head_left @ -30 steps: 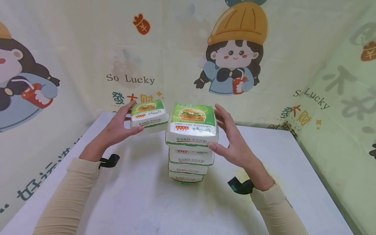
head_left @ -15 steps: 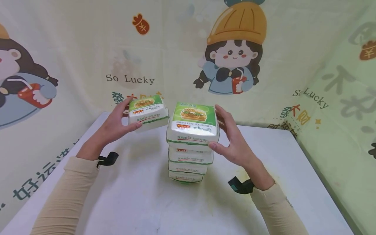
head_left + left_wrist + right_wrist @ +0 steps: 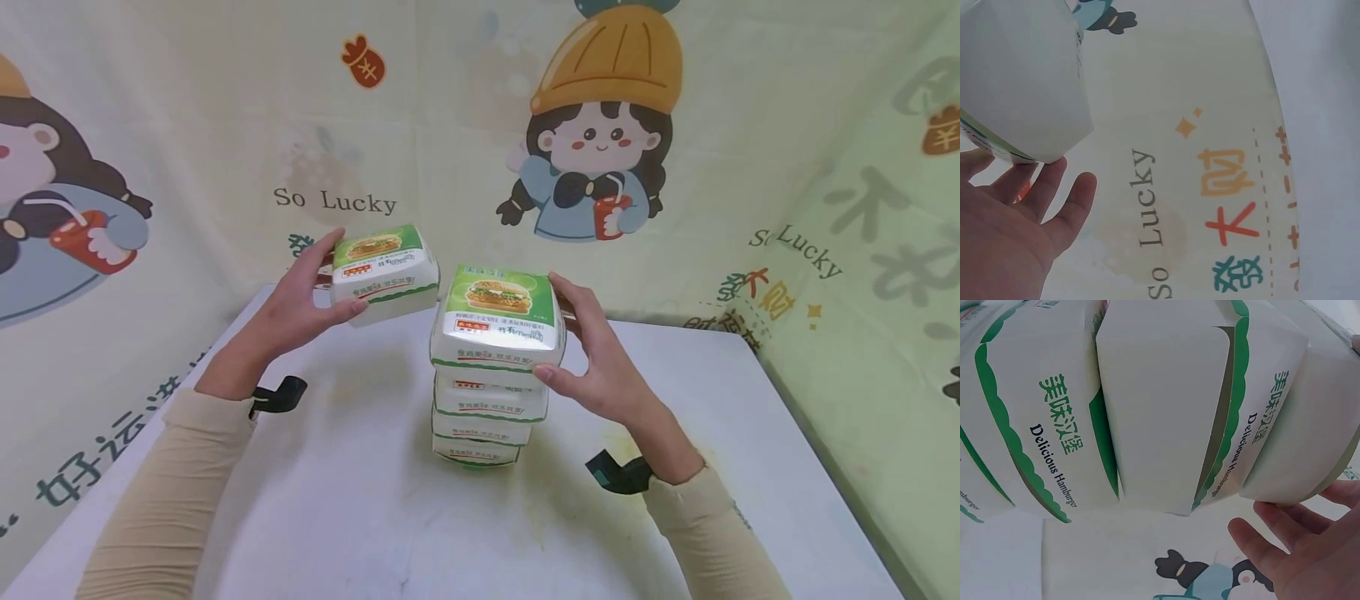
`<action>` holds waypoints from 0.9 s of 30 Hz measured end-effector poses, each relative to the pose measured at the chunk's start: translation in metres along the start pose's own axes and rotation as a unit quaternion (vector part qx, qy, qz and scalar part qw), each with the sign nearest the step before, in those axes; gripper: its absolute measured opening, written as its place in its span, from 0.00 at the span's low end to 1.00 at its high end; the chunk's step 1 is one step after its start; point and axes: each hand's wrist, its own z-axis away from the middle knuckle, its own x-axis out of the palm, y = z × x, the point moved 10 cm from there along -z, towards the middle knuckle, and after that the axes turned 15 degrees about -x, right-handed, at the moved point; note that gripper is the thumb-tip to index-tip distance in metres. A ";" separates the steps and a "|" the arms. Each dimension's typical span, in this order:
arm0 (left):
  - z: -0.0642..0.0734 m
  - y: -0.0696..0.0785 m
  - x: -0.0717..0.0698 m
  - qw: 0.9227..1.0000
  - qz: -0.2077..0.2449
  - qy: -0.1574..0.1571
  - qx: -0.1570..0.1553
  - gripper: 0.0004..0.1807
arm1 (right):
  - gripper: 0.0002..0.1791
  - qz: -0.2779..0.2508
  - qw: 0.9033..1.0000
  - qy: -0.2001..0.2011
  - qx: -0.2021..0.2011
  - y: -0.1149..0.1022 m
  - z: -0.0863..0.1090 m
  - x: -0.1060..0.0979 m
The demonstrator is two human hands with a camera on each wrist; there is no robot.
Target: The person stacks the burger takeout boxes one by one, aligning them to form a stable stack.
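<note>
In the head view a stack of several white-and-green hamburger boxes (image 3: 483, 429) rises from the middle of the table. My right hand (image 3: 600, 358) grips the top box (image 3: 495, 325) by its right side, thumb at the front and fingers behind. That box sits on the stack, slightly right of the ones below. My left hand (image 3: 300, 308) holds another hamburger box (image 3: 386, 271) in the air, up and left of the stack, tilted a little. The left wrist view shows the plain white underside of the held box (image 3: 1022, 81) against the fingertips. Printed stack sides (image 3: 1060, 425) fill the right wrist view.
A white table (image 3: 337, 517) lies beneath the stack. Cream cloth (image 3: 450, 150) with cartoon prints hangs behind it and along both sides. Black camera mounts (image 3: 618, 473) are strapped on both wrists.
My left hand has lifted its hamburger box higher, beside the top of the stack. The top box has shifted slightly right with my right hand still on it.
</note>
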 end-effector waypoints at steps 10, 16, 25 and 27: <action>0.002 0.030 -0.012 0.999 0.008 0.011 0.039 0.53 | 0.52 0.005 1.000 -0.006 0.000 0.001 0.000 0.000; 0.003 0.039 -0.015 0.999 -0.003 0.016 0.043 0.53 | 0.51 0.004 1.000 -0.008 0.003 0.004 0.000 0.001; 0.005 0.058 -0.019 0.998 0.017 0.012 0.060 0.52 | 0.51 0.008 1.000 -0.010 0.011 0.005 0.001 0.004; 0.005 0.063 -0.020 0.998 0.012 0.015 0.063 0.52 | 0.51 0.008 1.000 -0.012 0.013 0.005 0.000 0.004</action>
